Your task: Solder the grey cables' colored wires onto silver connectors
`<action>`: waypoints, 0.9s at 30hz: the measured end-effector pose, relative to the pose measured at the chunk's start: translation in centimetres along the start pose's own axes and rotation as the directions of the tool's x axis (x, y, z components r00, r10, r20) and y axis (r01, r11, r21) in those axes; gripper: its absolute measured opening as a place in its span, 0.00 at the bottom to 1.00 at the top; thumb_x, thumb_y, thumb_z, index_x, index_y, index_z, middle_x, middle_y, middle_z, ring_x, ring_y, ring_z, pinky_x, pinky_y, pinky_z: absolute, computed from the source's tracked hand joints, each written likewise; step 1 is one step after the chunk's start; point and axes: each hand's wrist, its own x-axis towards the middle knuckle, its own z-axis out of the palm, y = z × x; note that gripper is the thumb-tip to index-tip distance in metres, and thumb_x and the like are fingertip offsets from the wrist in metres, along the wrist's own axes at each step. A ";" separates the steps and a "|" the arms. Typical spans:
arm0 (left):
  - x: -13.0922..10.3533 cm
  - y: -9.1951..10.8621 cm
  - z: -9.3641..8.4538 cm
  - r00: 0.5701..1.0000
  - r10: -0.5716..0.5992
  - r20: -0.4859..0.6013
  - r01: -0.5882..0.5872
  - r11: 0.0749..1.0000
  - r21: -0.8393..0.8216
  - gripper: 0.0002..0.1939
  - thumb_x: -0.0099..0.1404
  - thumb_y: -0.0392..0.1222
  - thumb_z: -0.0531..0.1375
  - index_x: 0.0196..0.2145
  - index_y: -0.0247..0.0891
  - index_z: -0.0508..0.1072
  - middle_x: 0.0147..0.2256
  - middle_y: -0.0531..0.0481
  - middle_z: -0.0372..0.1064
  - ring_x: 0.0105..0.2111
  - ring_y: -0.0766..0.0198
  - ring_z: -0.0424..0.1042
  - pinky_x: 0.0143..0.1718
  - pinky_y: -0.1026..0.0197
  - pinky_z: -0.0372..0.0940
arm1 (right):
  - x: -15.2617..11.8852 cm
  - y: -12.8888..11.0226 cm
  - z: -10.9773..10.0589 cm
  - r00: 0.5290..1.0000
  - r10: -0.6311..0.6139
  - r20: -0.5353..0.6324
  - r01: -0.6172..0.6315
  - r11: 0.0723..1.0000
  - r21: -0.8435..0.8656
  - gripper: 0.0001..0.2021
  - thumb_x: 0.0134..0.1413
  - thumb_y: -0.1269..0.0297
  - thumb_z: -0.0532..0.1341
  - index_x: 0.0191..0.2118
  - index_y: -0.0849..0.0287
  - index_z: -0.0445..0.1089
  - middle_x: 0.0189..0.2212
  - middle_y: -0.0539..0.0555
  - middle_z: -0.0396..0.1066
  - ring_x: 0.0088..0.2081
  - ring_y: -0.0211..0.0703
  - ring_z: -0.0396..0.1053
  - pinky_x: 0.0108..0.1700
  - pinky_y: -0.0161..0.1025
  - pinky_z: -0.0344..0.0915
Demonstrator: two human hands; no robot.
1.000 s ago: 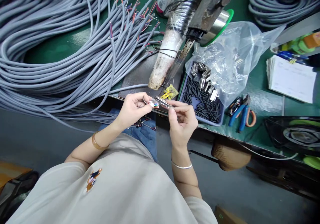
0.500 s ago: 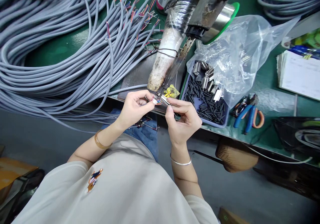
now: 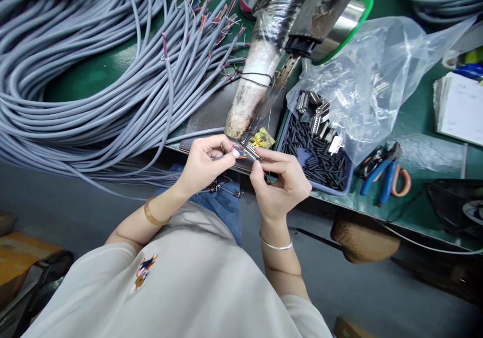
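Observation:
My left hand is closed in a pinch on thin coloured wires, stripped from a grey cable that runs in behind the fingers. Between the thumb and fingers of my right hand is a small metal multi-pin connector, tilted, its row of contacts facing the wires. The wire ends lie against or very near the connector; which contact they meet is too small to tell. A soldering iron slants down from above, its tip close to the connector. Just behind sits a crumpled yellow pad.
A large bundle of grey cables with bared ends spreads on the left. A wrapped tube hangs beside the iron. On the right are a bin of black sleeves and connectors, a plastic bag, pliers and a solder spool.
The head view has shifted slightly, so the bench items sit further right. Both hands keep their grips on the wires and connector; the connector's tilt has changed a little.

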 end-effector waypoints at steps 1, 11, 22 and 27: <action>0.0 0.1 0.0 1.000 0.001 -0.001 -0.001 1.000 0.001 0.08 0.53 0.37 0.67 0.22 0.35 0.71 0.30 0.49 0.74 0.24 0.73 0.65 0.23 0.69 0.57 | 0.1 0.0 0.0 1.000 -0.006 0.001 0.006 1.000 -0.012 0.07 0.59 0.70 0.67 0.33 0.52 0.70 0.38 0.50 0.82 0.38 0.45 0.81 0.40 0.46 0.77; 0.3 -0.4 -0.4 0.998 -0.044 0.038 0.044 0.999 -0.002 0.11 0.52 0.37 0.69 0.21 0.35 0.70 0.26 0.50 0.71 0.25 0.71 0.66 0.22 0.70 0.57 | -0.1 0.1 -0.7 0.977 -0.187 0.106 0.197 0.976 -0.089 0.10 0.56 0.75 0.67 0.34 0.52 0.69 0.41 0.51 0.83 0.38 0.41 0.82 0.39 0.38 0.77; -0.5 -0.3 -0.8 0.996 -0.050 0.078 0.051 0.999 -0.008 0.08 0.53 0.37 0.68 0.22 0.33 0.72 0.32 0.46 0.78 0.21 0.76 0.61 0.19 0.70 0.50 | -0.6 -0.1 -0.4 0.986 0.161 0.042 -0.165 0.979 0.122 0.07 0.58 0.73 0.67 0.32 0.55 0.71 0.36 0.50 0.82 0.38 0.40 0.81 0.38 0.37 0.76; -0.7 -0.5 -0.9 0.997 -0.042 0.058 0.043 0.999 -0.016 0.09 0.53 0.38 0.68 0.22 0.34 0.71 0.27 0.49 0.74 0.23 0.73 0.64 0.21 0.70 0.53 | -0.8 -0.2 -0.4 0.968 0.248 0.032 -0.250 0.944 0.215 0.08 0.58 0.72 0.68 0.30 0.55 0.71 0.35 0.50 0.81 0.38 0.41 0.80 0.38 0.38 0.76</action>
